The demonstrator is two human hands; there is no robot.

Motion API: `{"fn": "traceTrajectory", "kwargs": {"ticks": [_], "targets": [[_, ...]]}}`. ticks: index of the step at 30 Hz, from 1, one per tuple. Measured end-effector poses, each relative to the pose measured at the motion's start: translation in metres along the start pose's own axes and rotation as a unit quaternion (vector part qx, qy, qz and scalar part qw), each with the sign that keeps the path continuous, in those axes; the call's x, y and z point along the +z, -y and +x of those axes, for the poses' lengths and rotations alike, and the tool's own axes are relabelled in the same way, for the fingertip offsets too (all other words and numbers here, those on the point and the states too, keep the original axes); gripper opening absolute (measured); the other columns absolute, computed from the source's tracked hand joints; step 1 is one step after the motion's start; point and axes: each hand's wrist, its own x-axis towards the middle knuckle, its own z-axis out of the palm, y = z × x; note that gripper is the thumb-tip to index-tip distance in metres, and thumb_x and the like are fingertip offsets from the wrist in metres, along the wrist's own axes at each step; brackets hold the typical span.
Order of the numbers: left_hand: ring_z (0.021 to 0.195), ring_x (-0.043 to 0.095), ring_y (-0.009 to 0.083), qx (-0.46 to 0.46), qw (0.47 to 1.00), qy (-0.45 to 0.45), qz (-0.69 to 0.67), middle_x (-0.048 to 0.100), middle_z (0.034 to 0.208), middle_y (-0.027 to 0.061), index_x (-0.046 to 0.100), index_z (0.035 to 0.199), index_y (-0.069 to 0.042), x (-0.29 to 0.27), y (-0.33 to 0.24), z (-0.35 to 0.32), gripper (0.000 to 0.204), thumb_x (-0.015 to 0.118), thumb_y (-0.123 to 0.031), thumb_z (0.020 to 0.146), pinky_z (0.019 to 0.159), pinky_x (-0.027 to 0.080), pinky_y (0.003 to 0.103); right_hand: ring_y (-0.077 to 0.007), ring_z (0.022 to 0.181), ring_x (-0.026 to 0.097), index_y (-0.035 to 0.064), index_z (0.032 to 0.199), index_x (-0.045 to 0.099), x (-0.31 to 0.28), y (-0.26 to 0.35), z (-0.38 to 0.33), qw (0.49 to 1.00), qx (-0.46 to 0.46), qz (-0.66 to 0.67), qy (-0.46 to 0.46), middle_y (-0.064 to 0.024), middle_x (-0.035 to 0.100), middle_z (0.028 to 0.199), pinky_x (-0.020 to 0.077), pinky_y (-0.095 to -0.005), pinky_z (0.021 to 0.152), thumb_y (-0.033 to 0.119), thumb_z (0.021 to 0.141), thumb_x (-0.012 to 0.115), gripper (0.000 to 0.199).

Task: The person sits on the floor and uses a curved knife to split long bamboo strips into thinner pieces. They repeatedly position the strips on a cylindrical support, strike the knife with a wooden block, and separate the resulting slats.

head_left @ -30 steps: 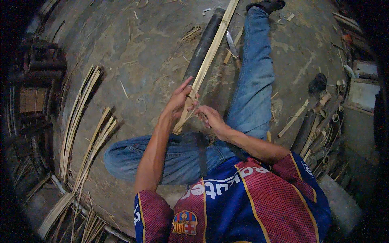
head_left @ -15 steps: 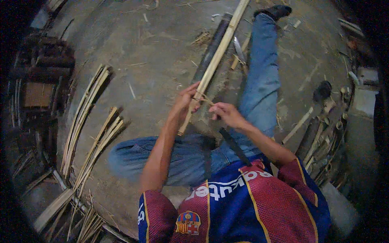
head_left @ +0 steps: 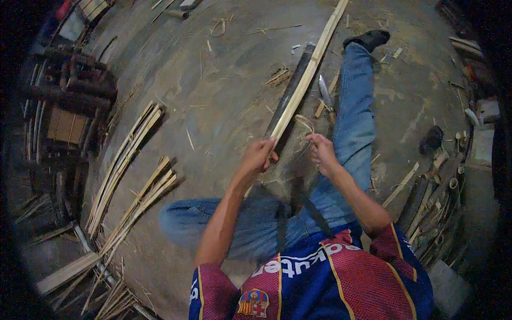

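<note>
The left hand [head_left: 260,154] closes its fingers round long, flat, pale wooden strips [head_left: 311,66], probably to steady them; these run over the grey concrete floor [head_left: 234,80] toward its far edge. The right hand [head_left: 321,152] pinches a thin, curled, pale sliver [head_left: 306,123], apparently to hold it clear.

Print and emblem on the striped jersey [head_left: 368,288]

Chest: large white lettering [head_left: 288,268], one line, upside down from the head view, crossing the dark blue and deep red stripes. The cloth is creased at its right-hand end.

Lower down, picture left: shield-shaped crest [head_left: 253,303], yellow, red and blue, with upright stripes and a red cross. Its fine marks are too small to make out.

Left sleeve [head_left: 218,290]: white characters on the blue part, partly turned away. Right sleeve [head_left: 392,248]: small white marks, blurred.
</note>
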Motion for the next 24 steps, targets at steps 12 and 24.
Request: {"fn": "traceTrajectory", "kwargs": {"ticks": [12, 24], "targets": [[0.047, 0.041, 0.0060, -0.047, 0.994, -0.037, 0.094, 0.048, 0.064, -0.0035, 0.058, 0.094, -0.006, 0.030, -0.025, -0.151, 0.029, 0.046, -0.032, 0.100, 0.041, 0.032, 0.022, -0.0046, 0.049, 0.025, 0.0065, 0.125, 0.057, 0.030, 0.046, 0.017, 0.958, 0.075, 0.136, 0.241, 0.0085, 0.028, 0.062, 0.0219, -0.0195, 0.042, 0.038, 0.100, 0.032, 0.048], [0.077, 0.062, 0.0155, 0.073, 0.926, -0.068, 0.365, 0.062, 0.085, 0.0128, 0.050, 0.121, -0.004, 0.029, 0.013, -0.118, 0.044, 0.054, -0.039, 0.095, 0.067, 0.049, 0.031, -0.0025, 0.054, 0.029, 0.0120, 0.092, 0.064, 0.029, 0.017, -0.012, 0.988, 0.068, -0.025, 0.139, 0.0102, 0.032, 0.064, 0.0232, -0.0209, 0.045, 0.051, 0.092, 0.055, 0.040]]}}
